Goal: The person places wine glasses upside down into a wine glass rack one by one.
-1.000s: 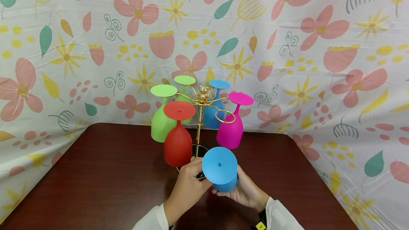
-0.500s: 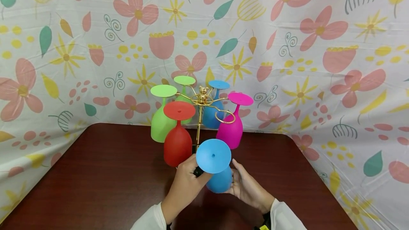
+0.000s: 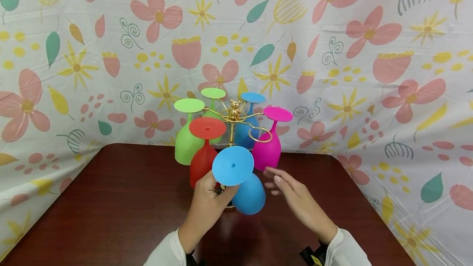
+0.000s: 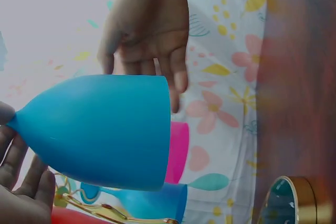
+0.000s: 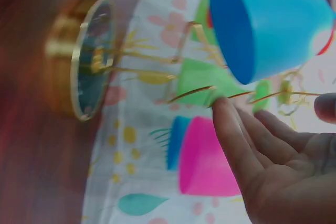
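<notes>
Upside down in front of the rack hangs a blue plastic goblet [image 3: 249, 195], its round foot uppermost and its bowl tilted down to the right. My left hand [image 3: 207, 206] pinches its stem just under the foot. In the left wrist view, thumb and fingers meet at the narrow end of the blue bowl [image 4: 100, 129]. My right hand [image 3: 297, 196] holds nothing; its fingers are extended beside the bowl, apart from it. The gold rack [image 3: 234, 115] has curved arms and a bear figure on top. One front-right ring [image 3: 260, 138] has no goblet in it.
On the rack hang a red goblet [image 3: 201, 163], a magenta goblet [image 3: 267, 153], another blue goblet [image 3: 245, 130] and two green goblets, the nearer green goblet [image 3: 186, 145] at left. The brown table [image 3: 111, 208] meets a flower-print cloth [image 3: 92, 114] behind.
The left hand has moved the blue goblet up and left, tilting its bowl rightward. My right hand has let go of the bowl and drawn away to the right.
</notes>
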Action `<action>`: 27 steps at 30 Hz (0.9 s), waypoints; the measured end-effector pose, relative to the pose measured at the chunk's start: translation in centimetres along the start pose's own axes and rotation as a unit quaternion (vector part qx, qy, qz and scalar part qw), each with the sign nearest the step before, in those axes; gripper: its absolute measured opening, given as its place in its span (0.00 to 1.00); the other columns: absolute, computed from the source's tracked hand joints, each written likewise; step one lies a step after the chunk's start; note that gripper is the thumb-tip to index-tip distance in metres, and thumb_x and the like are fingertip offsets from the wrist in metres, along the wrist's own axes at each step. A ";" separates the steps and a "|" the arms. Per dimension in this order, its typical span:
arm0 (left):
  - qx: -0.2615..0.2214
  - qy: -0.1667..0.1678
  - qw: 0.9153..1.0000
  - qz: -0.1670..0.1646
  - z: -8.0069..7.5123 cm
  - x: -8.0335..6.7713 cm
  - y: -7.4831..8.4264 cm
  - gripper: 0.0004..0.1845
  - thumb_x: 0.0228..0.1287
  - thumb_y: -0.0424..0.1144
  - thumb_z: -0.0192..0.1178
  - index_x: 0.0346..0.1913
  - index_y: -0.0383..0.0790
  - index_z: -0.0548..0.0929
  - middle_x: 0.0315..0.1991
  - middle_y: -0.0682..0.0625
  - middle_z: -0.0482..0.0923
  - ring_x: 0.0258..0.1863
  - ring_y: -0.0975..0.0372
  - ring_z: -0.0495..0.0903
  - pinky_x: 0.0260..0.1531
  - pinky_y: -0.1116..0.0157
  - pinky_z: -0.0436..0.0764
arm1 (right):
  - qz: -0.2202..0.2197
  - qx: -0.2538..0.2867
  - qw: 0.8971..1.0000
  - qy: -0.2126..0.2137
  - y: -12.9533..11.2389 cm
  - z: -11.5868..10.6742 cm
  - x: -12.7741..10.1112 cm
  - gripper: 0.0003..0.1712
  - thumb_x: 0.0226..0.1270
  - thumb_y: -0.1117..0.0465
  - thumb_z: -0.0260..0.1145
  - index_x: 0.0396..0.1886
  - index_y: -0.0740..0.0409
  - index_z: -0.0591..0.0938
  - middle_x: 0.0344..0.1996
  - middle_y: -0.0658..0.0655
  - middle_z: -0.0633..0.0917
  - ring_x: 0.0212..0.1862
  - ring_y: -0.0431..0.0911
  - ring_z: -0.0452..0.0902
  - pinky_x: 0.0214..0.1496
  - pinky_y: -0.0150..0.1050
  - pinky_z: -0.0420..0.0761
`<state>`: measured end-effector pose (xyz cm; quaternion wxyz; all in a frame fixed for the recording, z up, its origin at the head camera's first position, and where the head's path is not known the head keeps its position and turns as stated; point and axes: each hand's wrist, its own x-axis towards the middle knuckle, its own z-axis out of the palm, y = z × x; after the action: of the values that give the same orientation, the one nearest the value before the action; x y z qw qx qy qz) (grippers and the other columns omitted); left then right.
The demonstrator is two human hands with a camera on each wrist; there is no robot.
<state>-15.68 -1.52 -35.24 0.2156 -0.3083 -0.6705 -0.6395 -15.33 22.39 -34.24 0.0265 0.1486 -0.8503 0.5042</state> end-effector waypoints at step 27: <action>-0.049 0.072 0.996 -0.010 2.8 4.0 0.8 0.15 0.74 0.41 0.55 0.58 0.41 0.78 0.56 0.51 0.77 0.56 0.60 0.75 0.56 0.59 0.76 | -0.224 -0.099 0.964 0.107 -3.8 0.7 1.5 0.40 0.75 0.65 0.55 0.79 0.41 0.50 0.77 0.44 0.49 0.69 0.42 0.62 0.59 0.42 0.75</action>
<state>-17.71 1.83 -32.17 0.2414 -0.2654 -0.6239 -0.6943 -15.62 19.76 -31.11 0.2436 0.2770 -0.8334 0.4115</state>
